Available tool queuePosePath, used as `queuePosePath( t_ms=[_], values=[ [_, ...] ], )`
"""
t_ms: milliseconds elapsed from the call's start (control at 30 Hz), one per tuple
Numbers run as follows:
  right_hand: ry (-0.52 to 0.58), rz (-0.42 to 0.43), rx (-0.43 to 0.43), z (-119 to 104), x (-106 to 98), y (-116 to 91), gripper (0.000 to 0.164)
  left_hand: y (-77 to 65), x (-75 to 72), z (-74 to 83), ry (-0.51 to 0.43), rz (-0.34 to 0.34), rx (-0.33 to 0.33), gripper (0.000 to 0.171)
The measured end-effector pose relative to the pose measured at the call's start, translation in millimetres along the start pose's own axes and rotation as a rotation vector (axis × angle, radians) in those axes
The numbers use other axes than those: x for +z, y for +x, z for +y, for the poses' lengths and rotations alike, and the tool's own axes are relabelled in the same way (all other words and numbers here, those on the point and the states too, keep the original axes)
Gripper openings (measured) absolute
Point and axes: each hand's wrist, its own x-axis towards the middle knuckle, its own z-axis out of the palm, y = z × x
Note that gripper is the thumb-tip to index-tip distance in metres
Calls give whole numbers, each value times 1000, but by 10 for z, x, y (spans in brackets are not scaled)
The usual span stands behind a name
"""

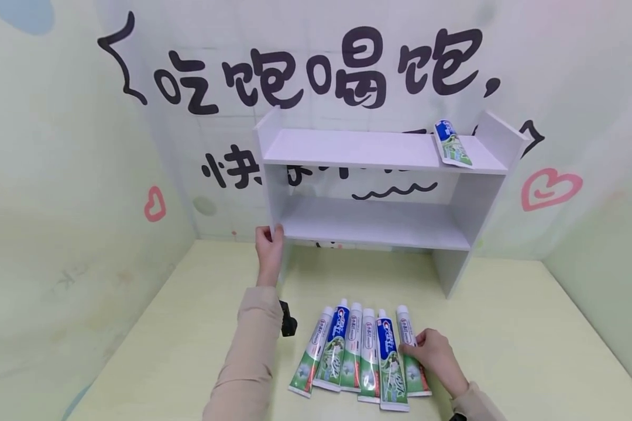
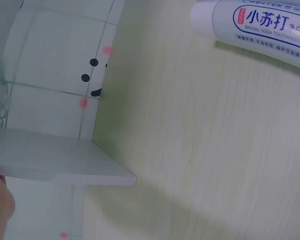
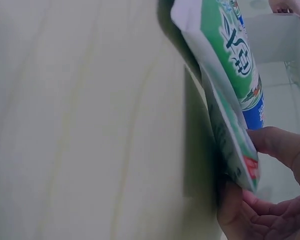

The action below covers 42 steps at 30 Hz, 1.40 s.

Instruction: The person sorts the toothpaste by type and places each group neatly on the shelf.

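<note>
My left hand [image 1: 270, 252] grips the left side panel of a white two-tier shelf [image 1: 374, 225], near its lower board. In the left wrist view only a bit of that hand [image 2: 0, 207] shows beside the panel [image 2: 65, 162]. My right hand [image 1: 436, 358] pinches the rightmost toothpaste tube [image 1: 415, 377], a white, green and red one. The right wrist view has the thumb and fingers on either side of this tube's [image 3: 232, 135] flat end. Just left of it lies a blue and green toothpaste tube [image 1: 392, 371].
Several more toothpaste tubes [image 1: 351, 359] lie side by side on the pale wooden table [image 1: 189, 345], caps toward the shelf. One blue and green tube [image 1: 452, 143] rests at the right of the upper board, its end at the front edge. A wall with black lettering [image 1: 360, 67] stands behind.
</note>
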Motion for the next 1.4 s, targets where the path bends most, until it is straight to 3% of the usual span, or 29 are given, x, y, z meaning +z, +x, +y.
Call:
queuePosePath(
  t_ms=[267, 467, 600, 767, 1133, 1400],
  values=[
    [78, -28, 41, 26, -77, 32, 37, 3, -4, 23, -16, -8, 19, 32],
    [218, -92, 117, 63, -137, 18, 36, -33, -8, 35, -14, -20, -11, 34],
    [243, -103, 139, 43, -184, -12, 43, -53, -6, 30, -17, -20, -16, 33],
    [253, -92, 128, -39, -249, -46, 51, -39, -7, 14, -15, -13, 3, 32],
    [246, -76, 40, -312, -486, -113, 52, -19, 31, 35, -32, 3, 9, 32],
    [216, -68, 21, -363, -558, -112, 55, -84, 5, 62, -31, -11, -10, 34]
  ],
)
